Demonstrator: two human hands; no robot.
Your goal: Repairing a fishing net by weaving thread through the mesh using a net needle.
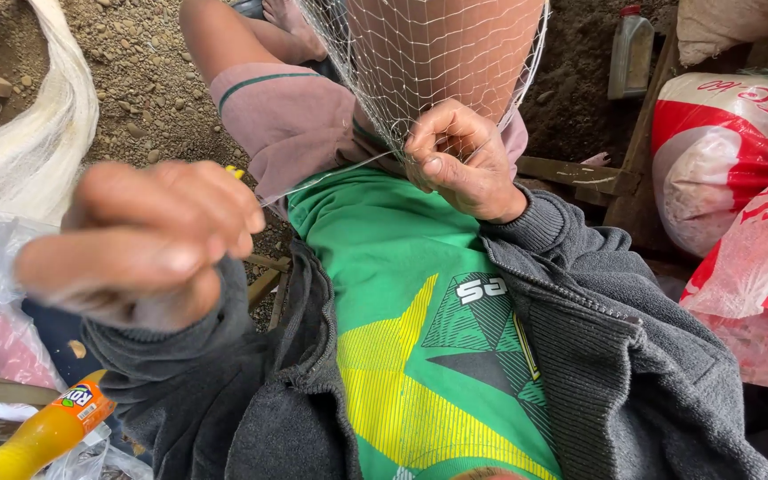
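Net-knotting in progress, by the look of it. Fishing net (pixel 420 62), fine pale mesh of thin translucent line, hangs over the person's bare knee and lap, its lower edge gathered at the right hand (pixel 460 160). That hand is closed in a pinch on the mesh edge, thumb pressed against curled fingers. A single taut strand (pixel 331 175) runs from the pinch leftward toward the left hand (pixel 148 240). Left hand raised near the camera, blurred, fingers curled shut; a small yellow tip (pixel 236 172), likely a netting needle, shows just past the knuckles. Whether the hand grips it I cannot tell for sure.

Judgement: a knot is being drawn tight; the next move calls for steady tension on the strand while the pinch holds the mesh size.

Around: green and yellow shirt (pixel 420 329), grey knit jacket (pixel 580 356), gravelly dirt floor (pixel 135 80), a bundle of white fibre (pixel 37 142), orange plastic bottle (pixel 37 436), red-and-white sacks (pixel 731 151), a grey bottle (pixel 630 53).
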